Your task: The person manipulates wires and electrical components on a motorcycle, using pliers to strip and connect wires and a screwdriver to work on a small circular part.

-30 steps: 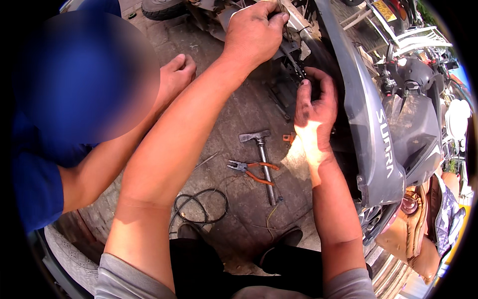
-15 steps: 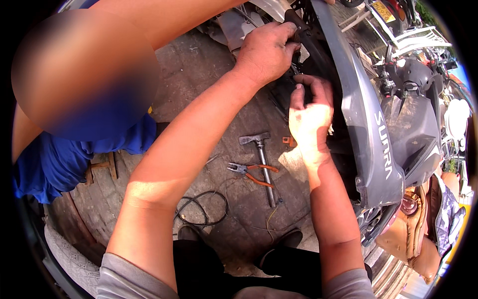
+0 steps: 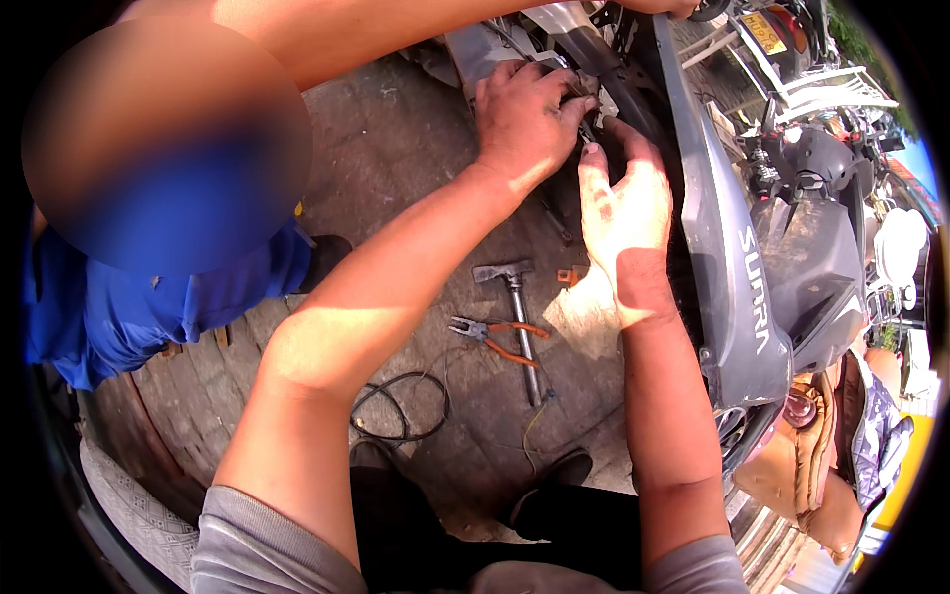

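My left hand (image 3: pixel 526 115) is curled at the underside of a scooter's dark frame tube (image 3: pixel 623 94), its thumb and fingertips closed around a small part I cannot make out. Just below and to the right, my right hand (image 3: pixel 625 203) has thumb and fingers bent toward the same dark metalwork; whatever sits between their tips is too small to name. The scooter's grey side panel (image 3: pixel 714 218) stands beside that hand. On the paved floor between my forearms lie a steel hammer (image 3: pixel 515 312), orange-handled pliers (image 3: pixel 510 348), a coiled black cable (image 3: pixel 401 406) and thin wires.
A co-worker in blue (image 3: pixel 168 307) is at the left, with an arm (image 3: pixel 376 35) stretched across the top to the scooter. A dark grey scooter body (image 3: pixel 811 277), brown seat cushions (image 3: pixel 821 475) and white metal racks (image 3: pixel 831 89) crowd the right. A patterned grey pad (image 3: pixel 134 510) lies bottom left.
My left hand has moved down from the upper bar, closer to my right hand, which shifted slightly. The co-worker's arm has swung up from beside my forearm to reach across the top.
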The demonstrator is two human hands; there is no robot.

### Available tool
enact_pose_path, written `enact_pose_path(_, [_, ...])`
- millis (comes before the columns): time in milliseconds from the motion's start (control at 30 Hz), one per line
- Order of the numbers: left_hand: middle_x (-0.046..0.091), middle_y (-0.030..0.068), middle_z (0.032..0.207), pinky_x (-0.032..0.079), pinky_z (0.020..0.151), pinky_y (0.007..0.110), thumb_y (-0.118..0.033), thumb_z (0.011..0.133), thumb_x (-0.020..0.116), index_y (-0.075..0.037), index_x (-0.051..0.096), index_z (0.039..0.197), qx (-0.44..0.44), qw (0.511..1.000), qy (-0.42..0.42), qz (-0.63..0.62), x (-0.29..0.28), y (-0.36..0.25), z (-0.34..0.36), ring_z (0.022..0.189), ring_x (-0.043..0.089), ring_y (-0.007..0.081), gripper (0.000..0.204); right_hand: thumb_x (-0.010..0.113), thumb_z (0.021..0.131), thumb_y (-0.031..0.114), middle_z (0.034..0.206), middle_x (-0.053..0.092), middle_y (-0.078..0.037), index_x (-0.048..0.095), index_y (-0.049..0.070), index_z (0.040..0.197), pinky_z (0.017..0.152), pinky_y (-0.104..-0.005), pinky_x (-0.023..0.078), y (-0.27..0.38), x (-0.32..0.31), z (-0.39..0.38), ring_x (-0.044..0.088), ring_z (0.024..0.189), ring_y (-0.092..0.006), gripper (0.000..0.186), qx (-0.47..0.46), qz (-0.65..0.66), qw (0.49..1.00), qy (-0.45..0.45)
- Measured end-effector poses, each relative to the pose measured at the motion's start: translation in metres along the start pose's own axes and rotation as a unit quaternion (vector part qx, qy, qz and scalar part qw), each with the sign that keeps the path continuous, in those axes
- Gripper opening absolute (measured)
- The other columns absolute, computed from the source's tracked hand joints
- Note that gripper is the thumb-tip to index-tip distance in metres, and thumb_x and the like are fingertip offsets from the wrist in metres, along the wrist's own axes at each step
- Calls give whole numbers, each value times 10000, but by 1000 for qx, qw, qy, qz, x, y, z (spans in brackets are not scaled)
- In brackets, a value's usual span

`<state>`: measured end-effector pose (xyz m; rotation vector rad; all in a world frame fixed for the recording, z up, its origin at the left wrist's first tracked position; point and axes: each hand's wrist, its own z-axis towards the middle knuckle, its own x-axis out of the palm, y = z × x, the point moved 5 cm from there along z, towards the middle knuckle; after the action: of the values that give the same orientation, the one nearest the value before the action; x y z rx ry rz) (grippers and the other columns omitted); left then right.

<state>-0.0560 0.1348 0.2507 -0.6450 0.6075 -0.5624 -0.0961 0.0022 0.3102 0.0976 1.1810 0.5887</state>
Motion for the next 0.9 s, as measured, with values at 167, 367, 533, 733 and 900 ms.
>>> enact_pose_path(167, [728,93,1052,482,944,425,-322,891,731,-75,767,989,-60,993,53,-87,-3,8,2,1085,616,325,268,446,1052,450,1232,654,-338,624,-29,1282,1055,-512,460,-25,21,6,595,1225,-484,560,167,-6,968,187])
enact_pose_path(367, [724,149,928,524,805,422,-251,898,726,-38,751,948,-53,985,20,-163,10,10,2,890,673,363,220,442,1053,365,1305,633,-132,631,17,1316,934,-470,523,-52,53,33,588,1175,-267,475,378,269,863,201])
enact_pose_path(533, [744,133,944,523,844,423,-271,909,714,-44,759,963,-93,987,54,-122,13,2,0,941,673,357,238,449,1060,237,1219,665,-94,633,48,1268,921,-482,550,-76,85,50,633,1109,-245,336,407,512,746,127])
enact_pose_path(733, [766,126,1021,530,900,394,-321,967,682,-57,757,1107,-111,978,140,-105,-2,16,-1,967,683,331,308,467,1084,181,1279,657,-61,631,99,1253,1035,-490,486,-67,105,45,604,1219,-253,250,432,740,516,-1])
enact_pose_path(900, [761,129,924,553,720,368,-280,1026,636,-8,701,1124,-122,952,154,-233,-10,27,6,774,717,237,297,416,1113,236,1324,643,-96,603,98,1274,1106,-487,445,-65,108,38,588,1239,-274,282,418,760,496,-35])
